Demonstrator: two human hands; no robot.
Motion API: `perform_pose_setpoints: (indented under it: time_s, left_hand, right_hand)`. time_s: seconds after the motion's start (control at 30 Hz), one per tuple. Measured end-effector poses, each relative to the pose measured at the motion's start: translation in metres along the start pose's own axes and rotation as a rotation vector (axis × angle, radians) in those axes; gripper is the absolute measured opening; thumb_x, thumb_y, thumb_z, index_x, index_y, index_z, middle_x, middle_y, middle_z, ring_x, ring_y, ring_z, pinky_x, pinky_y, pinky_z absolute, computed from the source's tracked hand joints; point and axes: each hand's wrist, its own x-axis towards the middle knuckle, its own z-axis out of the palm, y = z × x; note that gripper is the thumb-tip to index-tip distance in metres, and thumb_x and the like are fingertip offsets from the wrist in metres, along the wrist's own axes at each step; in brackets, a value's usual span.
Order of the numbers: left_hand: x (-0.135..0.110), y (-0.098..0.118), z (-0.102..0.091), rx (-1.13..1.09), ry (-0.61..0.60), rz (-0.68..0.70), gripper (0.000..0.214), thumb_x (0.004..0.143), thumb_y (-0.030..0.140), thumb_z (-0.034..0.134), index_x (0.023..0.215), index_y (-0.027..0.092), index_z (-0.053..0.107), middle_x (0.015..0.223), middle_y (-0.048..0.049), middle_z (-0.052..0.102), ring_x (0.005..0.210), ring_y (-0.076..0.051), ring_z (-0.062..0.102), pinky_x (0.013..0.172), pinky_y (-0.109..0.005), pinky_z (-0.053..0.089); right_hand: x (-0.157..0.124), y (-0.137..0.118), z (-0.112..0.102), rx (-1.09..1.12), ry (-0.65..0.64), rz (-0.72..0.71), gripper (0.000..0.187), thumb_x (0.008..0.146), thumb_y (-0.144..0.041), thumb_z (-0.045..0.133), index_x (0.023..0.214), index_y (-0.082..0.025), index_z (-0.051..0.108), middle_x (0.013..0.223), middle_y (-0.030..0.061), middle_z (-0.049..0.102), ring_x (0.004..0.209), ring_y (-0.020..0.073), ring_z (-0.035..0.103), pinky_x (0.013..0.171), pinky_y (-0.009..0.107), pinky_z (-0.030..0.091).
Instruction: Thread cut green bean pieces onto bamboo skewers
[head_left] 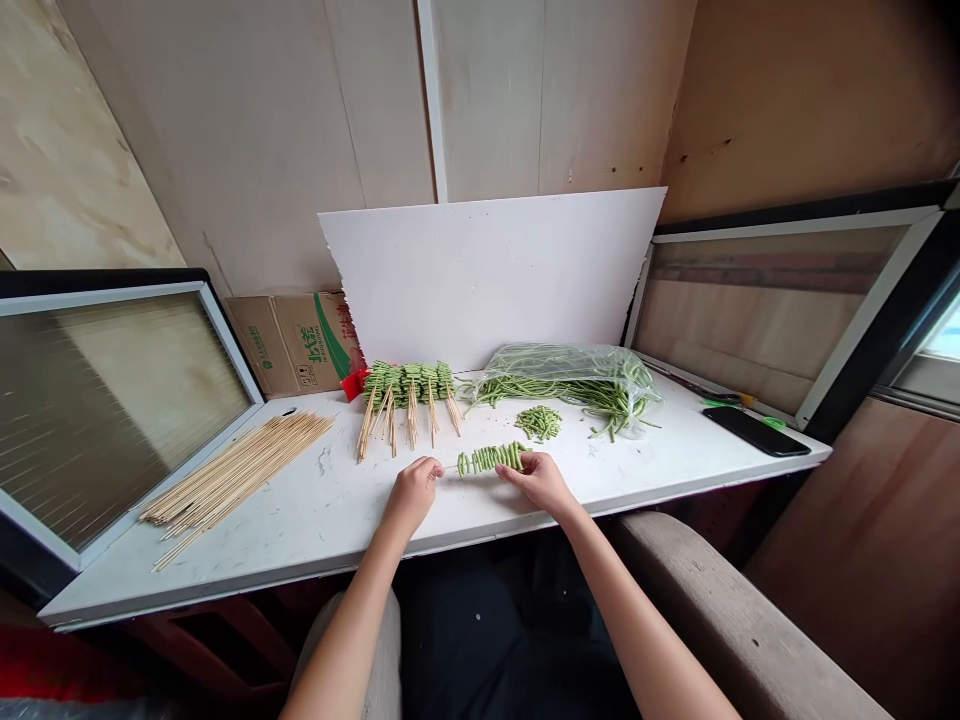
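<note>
My left hand (417, 490) is closed around the bare end of a wooden skewer. Green bean pieces (484, 459) are threaded crosswise along that skewer, which lies level just above the table. At its other end my right hand (540, 480) pinches the bean pieces between thumb and fingers. A small pile of cut green bean pieces (538, 423) lies just behind my right hand. Further back to the left, finished bean skewers (410, 380) are stacked in a row, their sticks pointing toward me. Whole long green beans (555, 390) lie in a clear plastic bag (577, 358).
A spread of bare skewers (240, 470) covers the table's left side. On the right lies a black phone (754, 431). A cardboard box (292, 343) and a white board (487, 280) stand at the back. Framed glass panels lean at both sides of the white table (300, 540).
</note>
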Motion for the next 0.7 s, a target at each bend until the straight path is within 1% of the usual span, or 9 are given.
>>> perform_pose_setpoints:
  time_s: [0.1, 0.2, 0.37, 0.43, 0.5, 0.57, 0.6, 0.63, 0.7]
  left_hand:
    - [0.000, 0.000, 0.000, -0.012, -0.003, -0.010, 0.027, 0.090, 0.001, 0.046, 0.084, 0.021, 0.063, 0.088, -0.0027, 0.071, 0.085, -0.018, 0.069, 0.076, -0.028, 0.051]
    - [0.000, 0.001, -0.001, -0.013, -0.020, -0.023, 0.026, 0.092, 0.003, 0.046, 0.085, 0.021, 0.064, 0.090, -0.0030, 0.072, 0.086, -0.018, 0.069, 0.077, -0.028, 0.050]
    - [0.001, 0.001, -0.001, -0.007, -0.035, -0.039, 0.025, 0.097, 0.009, 0.047, 0.088, 0.020, 0.067, 0.092, -0.0042, 0.073, 0.086, -0.019, 0.069, 0.078, -0.030, 0.050]
    - [0.001, 0.002, -0.002, -0.007, -0.028, -0.042, 0.025, 0.101, 0.014, 0.047, 0.091, 0.020, 0.069, 0.094, -0.0051, 0.074, 0.088, -0.020, 0.069, 0.080, -0.031, 0.050]
    - [0.002, 0.004, -0.002, -0.001, -0.016, -0.048, 0.026, 0.104, 0.020, 0.046, 0.093, 0.020, 0.070, 0.095, -0.0061, 0.074, 0.089, -0.020, 0.069, 0.081, -0.032, 0.050]
    - [0.003, 0.006, -0.003, 0.024, -0.007, -0.050, 0.028, 0.105, 0.024, 0.046, 0.094, 0.020, 0.071, 0.095, -0.0067, 0.074, 0.089, -0.021, 0.069, 0.081, -0.032, 0.050]
    - [0.003, 0.007, -0.004, 0.044, -0.004, -0.047, 0.029, 0.106, 0.025, 0.046, 0.093, 0.020, 0.071, 0.095, -0.0068, 0.074, 0.089, -0.021, 0.068, 0.081, -0.033, 0.049]
    - [0.004, 0.009, -0.005, 0.067, -0.003, -0.044, 0.029, 0.106, 0.025, 0.046, 0.094, 0.020, 0.072, 0.094, -0.0068, 0.074, 0.087, -0.021, 0.068, 0.081, -0.033, 0.048]
    - [0.005, 0.011, -0.007, 0.107, -0.007, -0.045, 0.028, 0.106, 0.026, 0.048, 0.094, 0.020, 0.073, 0.093, -0.0063, 0.075, 0.086, -0.021, 0.067, 0.081, -0.034, 0.047]
  right_hand:
    - [0.000, -0.001, 0.000, -0.003, -0.004, 0.006, 0.063, 0.079, -0.071, 0.071, 0.063, -0.024, 0.032, 0.061, -0.0056, 0.028, 0.059, 0.0111, 0.025, 0.055, 0.028, 0.019]
    - [-0.001, -0.004, 0.000, 0.010, -0.002, 0.008, 0.063, 0.079, -0.069, 0.073, 0.063, -0.024, 0.031, 0.061, -0.0060, 0.027, 0.058, 0.0107, 0.025, 0.055, 0.028, 0.018]
    - [-0.001, -0.005, -0.001, 0.078, 0.009, -0.007, 0.061, 0.081, -0.065, 0.076, 0.062, -0.023, 0.035, 0.059, -0.0063, 0.032, 0.056, 0.0100, 0.028, 0.054, 0.028, 0.020]
    - [-0.001, -0.003, -0.001, 0.106, 0.023, 0.001, 0.059, 0.080, -0.064, 0.077, 0.060, -0.022, 0.040, 0.057, -0.0057, 0.039, 0.055, 0.0105, 0.034, 0.055, 0.027, 0.024]
    - [0.001, -0.001, -0.003, 0.146, 0.041, 0.022, 0.054, 0.079, -0.065, 0.079, 0.062, -0.021, 0.052, 0.060, -0.0026, 0.052, 0.058, 0.0137, 0.048, 0.056, 0.027, 0.032]
    - [0.003, 0.001, -0.004, 0.208, 0.076, 0.057, 0.050, 0.078, -0.066, 0.080, 0.071, -0.019, 0.065, 0.071, 0.0035, 0.068, 0.069, 0.0201, 0.062, 0.061, 0.029, 0.041]
    - [0.004, 0.002, -0.005, 0.248, 0.106, 0.078, 0.049, 0.076, -0.066, 0.081, 0.076, -0.018, 0.070, 0.078, 0.0066, 0.073, 0.077, 0.0236, 0.067, 0.064, 0.030, 0.045]
    - [0.005, 0.004, -0.006, 0.293, 0.136, 0.099, 0.049, 0.075, -0.066, 0.082, 0.081, -0.018, 0.073, 0.085, 0.0093, 0.076, 0.084, 0.0267, 0.071, 0.066, 0.030, 0.049]
    - [0.008, 0.007, -0.008, 0.379, 0.211, 0.143, 0.051, 0.072, -0.066, 0.084, 0.086, -0.019, 0.076, 0.094, 0.0126, 0.079, 0.097, 0.0313, 0.073, 0.069, 0.031, 0.053]
